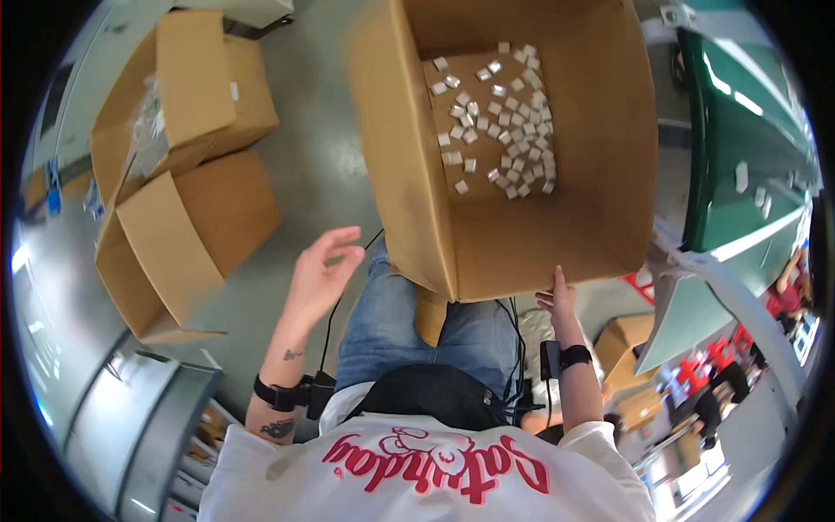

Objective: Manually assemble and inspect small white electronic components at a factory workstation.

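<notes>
A large open cardboard box (539,239) stands in front of me with its opening toward me. Many small white and silvery pieces (517,130) lie scattered over its bottom, mostly toward the right side. My right hand (561,300) is at the near edge of the box, with one finger reaching up over the wall and the others bent around the rim. Left of the box, my left hand (326,270) hangs in the air with its fingers loosely bent and apart, and nothing shows in it. Both wrists wear black straps with small dark devices.
At the left, another open cardboard box (196,122) with raised flaps stands on the grey floor, clear plastic inside it. A green machine panel (739,157) rises at the right, beside a grey metal frame. Farther right are cardboard boxes, red items and other people.
</notes>
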The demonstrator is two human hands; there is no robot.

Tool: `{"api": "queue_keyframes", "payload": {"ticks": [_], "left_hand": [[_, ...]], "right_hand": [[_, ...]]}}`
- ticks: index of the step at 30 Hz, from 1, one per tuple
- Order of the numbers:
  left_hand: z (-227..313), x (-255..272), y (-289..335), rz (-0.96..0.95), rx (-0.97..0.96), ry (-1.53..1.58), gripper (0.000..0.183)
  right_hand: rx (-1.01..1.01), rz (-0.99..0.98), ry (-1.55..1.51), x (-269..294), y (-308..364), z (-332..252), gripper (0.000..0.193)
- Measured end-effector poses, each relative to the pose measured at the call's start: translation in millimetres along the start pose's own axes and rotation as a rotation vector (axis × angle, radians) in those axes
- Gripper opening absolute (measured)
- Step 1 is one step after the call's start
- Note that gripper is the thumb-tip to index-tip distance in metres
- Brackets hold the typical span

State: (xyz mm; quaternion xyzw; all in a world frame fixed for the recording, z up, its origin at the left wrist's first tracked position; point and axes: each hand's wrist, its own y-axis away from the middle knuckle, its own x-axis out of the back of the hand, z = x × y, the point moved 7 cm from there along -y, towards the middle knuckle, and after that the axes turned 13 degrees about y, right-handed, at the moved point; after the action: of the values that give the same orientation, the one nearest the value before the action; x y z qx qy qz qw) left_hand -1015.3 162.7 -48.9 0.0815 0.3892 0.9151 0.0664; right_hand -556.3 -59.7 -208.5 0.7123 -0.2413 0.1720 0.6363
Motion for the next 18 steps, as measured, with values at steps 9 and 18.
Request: {"api": "queue_keyframes", "payload": {"ticks": [9,18], "left_hand": [[76.1,-7.4,-155.0,0.082,-0.184,-0.544,0.102],[85.9,-20.5,-327.1,0.396,-0.301,-0.014,0.037]], "right_hand": [[0.066,0.072,-0.152,-32.0,9.5,-17.0,0.025],[0.131,0.187,-0.210,-28.2,18.1,-21.6,0.018]]}}
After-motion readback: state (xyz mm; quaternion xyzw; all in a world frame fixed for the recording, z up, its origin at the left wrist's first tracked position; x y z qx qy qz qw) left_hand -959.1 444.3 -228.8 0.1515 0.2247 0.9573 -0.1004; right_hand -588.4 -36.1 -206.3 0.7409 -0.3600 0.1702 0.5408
